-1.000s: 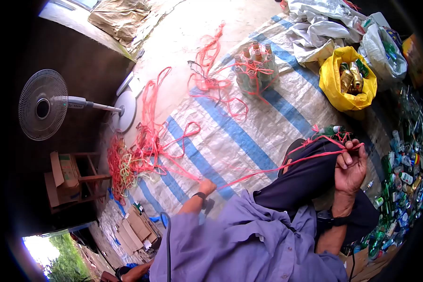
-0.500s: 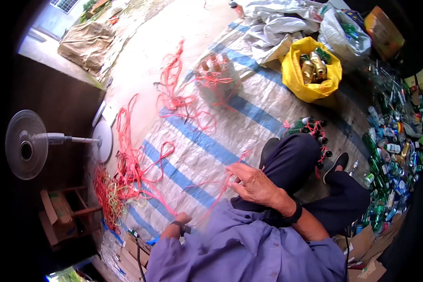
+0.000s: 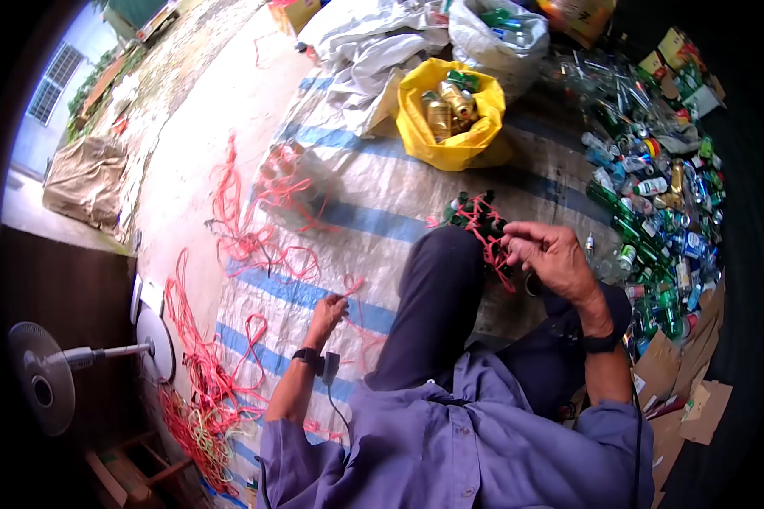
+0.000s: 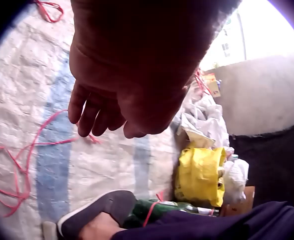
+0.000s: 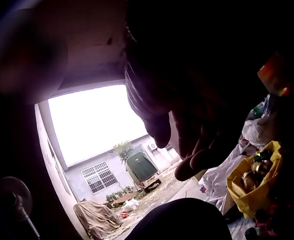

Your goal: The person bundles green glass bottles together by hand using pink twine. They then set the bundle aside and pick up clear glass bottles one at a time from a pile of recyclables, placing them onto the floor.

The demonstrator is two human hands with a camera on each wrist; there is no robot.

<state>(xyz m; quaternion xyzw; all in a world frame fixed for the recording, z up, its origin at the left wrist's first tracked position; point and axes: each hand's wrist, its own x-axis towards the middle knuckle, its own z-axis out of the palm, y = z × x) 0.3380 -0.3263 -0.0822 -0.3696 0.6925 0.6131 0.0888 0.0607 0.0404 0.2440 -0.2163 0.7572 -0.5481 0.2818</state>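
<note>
My left hand [image 3: 327, 318] hangs over the striped sheet, its fingertips close to a thin strand of red twine [image 3: 354, 286]. In the left wrist view its fingers [image 4: 89, 117] are loosely bent and apart from the thumb, with the strand showing behind them. Farther right, my right hand [image 3: 556, 259] is by a bundle of dark green bottles [image 3: 463, 208] tied with red twine, partly hidden by the raised knee. The fingers [image 5: 199, 162] in the right wrist view are dark and slightly bent, thumb apart, with nothing seen between them.
Tangled red twine [image 3: 204, 373] lies at the left near a standing fan [image 3: 34, 382]. A tied group of clear bottles [image 3: 293, 182] stands on the striped sheet [image 3: 348, 242]. A yellow bag [image 3: 416, 144] of cans is at the back; loose bottles [image 3: 654, 220] pile up on the right.
The left hand has left the trailing twine and moved forward over the sheet. The right hand went left across the lap, then back right beside the green bottles, away from the strand. The view has turned.
</note>
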